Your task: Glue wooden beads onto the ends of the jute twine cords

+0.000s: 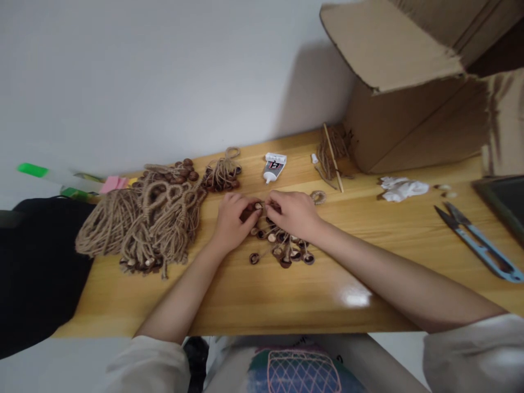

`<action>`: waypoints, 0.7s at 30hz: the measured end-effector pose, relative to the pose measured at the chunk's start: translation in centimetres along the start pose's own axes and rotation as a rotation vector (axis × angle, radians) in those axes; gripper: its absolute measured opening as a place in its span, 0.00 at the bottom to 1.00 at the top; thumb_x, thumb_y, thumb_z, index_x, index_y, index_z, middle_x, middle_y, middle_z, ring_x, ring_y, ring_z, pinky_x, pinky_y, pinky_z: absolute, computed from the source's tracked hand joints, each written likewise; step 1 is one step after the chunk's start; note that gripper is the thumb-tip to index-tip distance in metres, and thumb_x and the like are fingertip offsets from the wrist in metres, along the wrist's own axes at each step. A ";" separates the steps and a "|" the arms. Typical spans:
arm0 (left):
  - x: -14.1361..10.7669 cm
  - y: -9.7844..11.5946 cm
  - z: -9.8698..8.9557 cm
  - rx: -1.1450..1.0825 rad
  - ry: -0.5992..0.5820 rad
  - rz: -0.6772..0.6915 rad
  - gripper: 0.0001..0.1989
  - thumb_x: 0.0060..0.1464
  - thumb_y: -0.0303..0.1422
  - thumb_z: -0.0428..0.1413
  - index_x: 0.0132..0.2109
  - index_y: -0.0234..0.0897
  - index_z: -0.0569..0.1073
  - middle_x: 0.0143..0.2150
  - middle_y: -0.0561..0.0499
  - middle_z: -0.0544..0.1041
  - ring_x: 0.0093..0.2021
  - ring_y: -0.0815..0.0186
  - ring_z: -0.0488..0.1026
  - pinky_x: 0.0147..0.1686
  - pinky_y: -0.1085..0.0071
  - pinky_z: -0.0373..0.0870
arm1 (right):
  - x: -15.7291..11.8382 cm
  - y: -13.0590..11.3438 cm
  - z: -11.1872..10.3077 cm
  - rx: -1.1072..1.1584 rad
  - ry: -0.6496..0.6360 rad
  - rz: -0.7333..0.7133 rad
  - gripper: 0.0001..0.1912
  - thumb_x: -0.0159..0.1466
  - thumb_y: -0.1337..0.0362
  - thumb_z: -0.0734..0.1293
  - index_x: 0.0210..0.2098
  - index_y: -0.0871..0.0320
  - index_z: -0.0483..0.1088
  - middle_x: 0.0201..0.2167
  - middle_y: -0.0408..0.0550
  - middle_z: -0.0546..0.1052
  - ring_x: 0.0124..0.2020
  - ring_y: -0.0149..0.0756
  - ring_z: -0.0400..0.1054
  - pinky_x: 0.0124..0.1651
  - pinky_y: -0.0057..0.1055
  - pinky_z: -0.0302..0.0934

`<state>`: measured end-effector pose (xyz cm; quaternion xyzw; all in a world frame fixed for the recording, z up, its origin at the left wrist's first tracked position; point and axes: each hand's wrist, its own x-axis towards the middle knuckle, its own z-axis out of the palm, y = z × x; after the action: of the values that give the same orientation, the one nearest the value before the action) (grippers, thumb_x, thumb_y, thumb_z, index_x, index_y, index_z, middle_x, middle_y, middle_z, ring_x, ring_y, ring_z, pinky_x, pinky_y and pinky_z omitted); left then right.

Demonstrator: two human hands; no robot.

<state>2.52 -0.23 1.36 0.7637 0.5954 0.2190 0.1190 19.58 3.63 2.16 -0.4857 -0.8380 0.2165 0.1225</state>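
Above the middle of the wooden table, my left hand [234,222] pinches a small brown nut shell [258,206] with a pale inside between thumb and fingertips. My right hand [293,212] meets it from the other side, fingers closed at the shell's edge; what they grip, perhaps a bit of twine, is too small to make out. Under and in front of my right hand lies a cluster of open half shells [285,262] on twine strings, partly hidden by the hand. A twine loop [318,197] pokes out behind my right wrist.
A glue tube [274,168] lies behind my hands, near twine with a wooden stick [333,158]. Twine bundles [151,218] and a smaller shell bundle [223,173] are left. Rightward are a cardboard box [417,125], crumpled tissue [403,188] and blue-handled thread snips [478,243]. Black fabric [41,273] covers the left end.
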 end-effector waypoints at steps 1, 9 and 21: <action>0.0 0.0 0.0 0.001 -0.001 -0.003 0.08 0.56 0.33 0.53 0.42 0.38 0.73 0.34 0.49 0.74 0.39 0.61 0.66 0.42 0.63 0.62 | 0.0 0.0 0.0 0.002 0.004 -0.002 0.12 0.62 0.60 0.58 0.36 0.54 0.72 0.32 0.44 0.79 0.34 0.37 0.71 0.30 0.30 0.47; 0.0 0.0 -0.1 -0.002 0.005 -0.002 0.08 0.56 0.34 0.53 0.42 0.39 0.73 0.34 0.50 0.74 0.39 0.61 0.66 0.41 0.64 0.62 | -0.1 -0.1 0.0 -0.005 0.009 0.005 0.13 0.63 0.59 0.58 0.36 0.54 0.72 0.32 0.44 0.79 0.34 0.38 0.71 0.30 0.30 0.46; 0.0 0.0 0.0 -0.003 0.006 0.003 0.08 0.56 0.33 0.53 0.42 0.38 0.73 0.34 0.49 0.74 0.39 0.61 0.66 0.41 0.63 0.62 | -0.1 -0.1 0.0 -0.017 0.004 0.017 0.13 0.63 0.59 0.57 0.37 0.55 0.72 0.33 0.46 0.79 0.34 0.38 0.71 0.30 0.30 0.46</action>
<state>2.50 -0.22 1.37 0.7639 0.5942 0.2222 0.1179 19.55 3.49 2.19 -0.4943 -0.8353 0.2095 0.1185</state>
